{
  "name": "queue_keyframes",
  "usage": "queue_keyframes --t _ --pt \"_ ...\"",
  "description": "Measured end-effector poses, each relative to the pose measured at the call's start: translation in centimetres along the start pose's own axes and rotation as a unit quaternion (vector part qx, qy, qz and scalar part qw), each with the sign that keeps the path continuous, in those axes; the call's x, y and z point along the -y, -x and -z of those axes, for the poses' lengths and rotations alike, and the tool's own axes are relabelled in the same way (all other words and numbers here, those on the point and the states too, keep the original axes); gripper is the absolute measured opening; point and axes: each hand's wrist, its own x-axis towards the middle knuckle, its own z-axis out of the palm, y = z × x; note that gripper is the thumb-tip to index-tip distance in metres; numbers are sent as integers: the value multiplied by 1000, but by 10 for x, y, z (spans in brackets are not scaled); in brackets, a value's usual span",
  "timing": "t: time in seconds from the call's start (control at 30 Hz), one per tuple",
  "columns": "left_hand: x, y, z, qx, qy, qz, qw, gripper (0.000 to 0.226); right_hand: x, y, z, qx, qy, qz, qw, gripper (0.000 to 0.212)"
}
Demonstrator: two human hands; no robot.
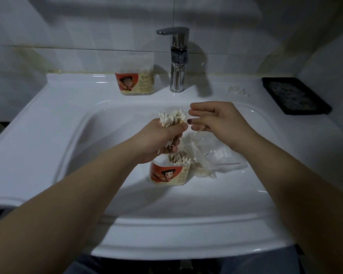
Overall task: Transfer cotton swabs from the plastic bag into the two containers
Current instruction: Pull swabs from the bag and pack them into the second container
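Fingers of the left hand [158, 138] are clamping a swab bundle [171, 119] above the half-filled open container [169, 171] in the sink [48, 123] basin; the right hand [216, 120] is pinching one swab [198, 131]. Behind, at the back rim, a filled container [135, 77] is standing; beside the open one, the plastic bag [212, 159] is lying with swabs left inside.

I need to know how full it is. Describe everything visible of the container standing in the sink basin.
The container in the basin is a clear plastic tub with rounded corners and a red and cream label showing a cartoon figure. It stands upright on the white sink, lid off, packed with cotton swabs standing on end, white tips up. The plastic bag lies against its right side. The left hand holds a bundle just above it.
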Motion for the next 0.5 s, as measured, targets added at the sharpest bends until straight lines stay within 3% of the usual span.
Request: queue_keyframes --t 0.2,0.3,0.43,0.5 --pt "-2 2 2 36 43 5 998 20 2 5 -3 89 0 7 996 65" --pt "-2 4 -1 69 9 -7 998 10 4 7 -9 132 44 8 990 79" --pt "-3 4 0 58 19 -1 998 3 -1 9 -10 144 42 35 988 87" --pt "-4 4 3 44 28 4 999 9 -4 8 -7 124 64 61 988 82"
